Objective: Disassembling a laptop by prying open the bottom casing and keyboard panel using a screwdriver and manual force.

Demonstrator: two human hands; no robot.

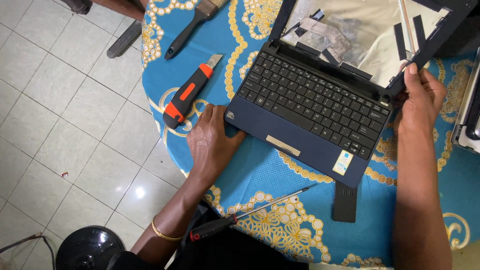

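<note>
The left hand [212, 142] lies flat, fingers spread, pressing on the front left corner of the laptop [305, 125], which sits on the table [415, 200] toward its far side, over a blue cloth with gold rings. The right hand [420, 97] is closed around the lower right corner of the lid [375, 30], thumb up along the frame near the hinge.

Judging by how things lie, the stripping is well along: the lid shows bare silvery backing crossed by black tape strips where a screen would sit, so the panel seems to be out already. The keyboard and blue base look whole and untouched, so that half is left.

1 knife [187, 97], orange and black with its blade out, lies just beside the left hand near the table's left edge. 1 brush [192, 25] rests at the far left. 1 screwdriver [245, 215] lies at the near edge, and a black strip [345, 201] sits just in front of the laptop.
</note>
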